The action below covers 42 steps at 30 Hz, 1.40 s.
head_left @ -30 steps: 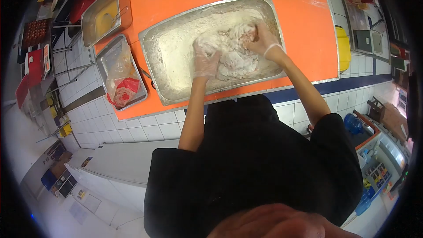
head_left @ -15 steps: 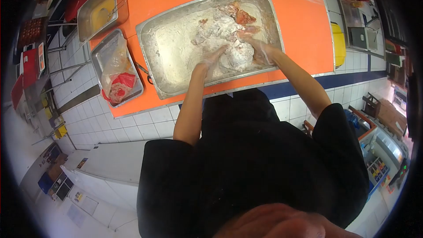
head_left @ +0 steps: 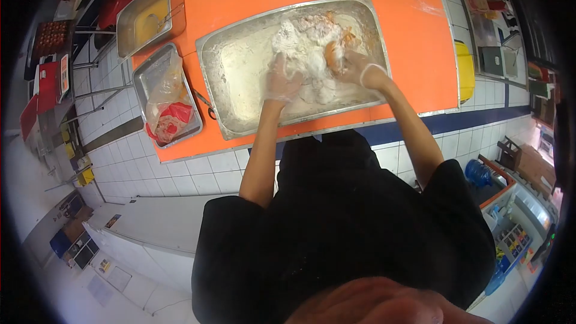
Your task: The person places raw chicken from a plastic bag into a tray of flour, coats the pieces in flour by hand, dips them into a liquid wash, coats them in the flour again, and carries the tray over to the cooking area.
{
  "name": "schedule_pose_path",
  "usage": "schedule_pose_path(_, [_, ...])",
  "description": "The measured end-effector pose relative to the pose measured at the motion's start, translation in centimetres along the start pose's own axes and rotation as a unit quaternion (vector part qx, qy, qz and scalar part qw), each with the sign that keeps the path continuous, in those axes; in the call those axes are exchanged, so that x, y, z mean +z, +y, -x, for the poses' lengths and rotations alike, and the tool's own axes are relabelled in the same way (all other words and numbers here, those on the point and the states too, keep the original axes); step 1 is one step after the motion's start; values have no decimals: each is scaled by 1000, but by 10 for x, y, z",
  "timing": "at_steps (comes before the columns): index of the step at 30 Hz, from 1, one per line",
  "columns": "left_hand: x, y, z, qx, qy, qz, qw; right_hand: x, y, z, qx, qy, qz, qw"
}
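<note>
Your left hand [head_left: 282, 79], in a thin clear glove, is in the steel pan [head_left: 207, 93], thumb apart from the fingers, near a floured piece of meat [head_left: 285, 37]. Your right hand [head_left: 363, 71], also gloved, has its fingers at an orange-brown piece of meat [head_left: 333, 55] in the pan's right half, among other whitened pieces; blur hides whether they are closed on it, so you cannot tell. That piece looks soft, limp and fairly light, probably slick wherever flour [head_left: 240, 78] hasn't covered it. Take it around its thickest part, with the fingers spread beneath; a pinch at a thin end could slip or tear, and hard squeezing would likely rub the coating off.
</note>
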<state>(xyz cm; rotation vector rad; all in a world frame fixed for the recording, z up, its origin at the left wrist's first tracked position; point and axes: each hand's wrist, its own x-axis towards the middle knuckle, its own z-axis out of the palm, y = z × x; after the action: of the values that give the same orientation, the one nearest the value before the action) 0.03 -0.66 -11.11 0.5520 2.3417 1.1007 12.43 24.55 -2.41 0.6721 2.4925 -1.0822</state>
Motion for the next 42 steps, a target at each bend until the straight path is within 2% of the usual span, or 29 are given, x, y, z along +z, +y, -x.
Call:
schedule_pose_path(2, [-20,14,-10,-72,49,-8,996,-31,-14,2,-11,4,107,994])
schedule_pose_path(5, [-17,20,-47,-201,94,11,975,-38,-12,-36,0,171,52,984])
schedule_pose_path(8, [-14,23,-86,-233,-4,-1,972,-46,-28,-69,28,-55,-114,992])
schedule_pose_path(11, [-8,26,-103,-268,-49,33,962,-36,-30,-97,61,-71,-211,973])
schedule_pose_path(15, [9,44,-105,-323,-33,253,911,-28,-25,-108,-4,-95,-229,969])
schedule_pose_path(17, [11,45,-101,-306,-38,346,886,-17,-16,-120,-31,-114,-247,962])
schedule_pose_path(20, [17,10,-92,-181,-115,429,878,-4,29,-140,-40,-156,-301,940])
schedule_pose_path(23, [-2,64,-38,-90,-130,315,936,-11,27,-81,-102,-56,-293,949])
schedule_pose_path(25, [13,39,-18,24,-86,102,991,-9,18,-40,-88,-10,-300,950])
schedule_pose_path(26, [18,28,-9,81,-62,-9,995,-8,15,-23,-69,10,-307,949])
schedule_pose_path(28, [6,20,12,23,-79,53,995,6,31,2,-116,106,-126,979])
schedule_pose_path(29, [-1,17,13,-2,-86,85,993,11,41,9,-139,157,-31,977])
schedule_pose_path(32, [-9,-1,14,-127,34,71,989,29,59,28,-31,210,-49,976])
schedule_pose_path(33, [-17,21,15,-188,51,-85,977,21,54,30,55,155,-67,984])
schedule_pose_path(35, [-20,33,9,-255,-2,-114,960,-1,34,30,225,37,-101,968])
schedule_pose_path(36, [-21,35,3,-286,-27,-129,949,2,31,25,223,9,-204,953])
schedule_pose_path(38, [-19,28,-9,-285,-78,-73,953,12,34,9,210,-46,-403,890])
schedule_pose_path(39, [-18,22,-8,-286,-105,-47,951,16,52,-11,219,-132,-445,858])
schedule_pose_path(42, [0,24,-6,-243,-123,-5,962,-2,15,-4,243,-149,-543,790])
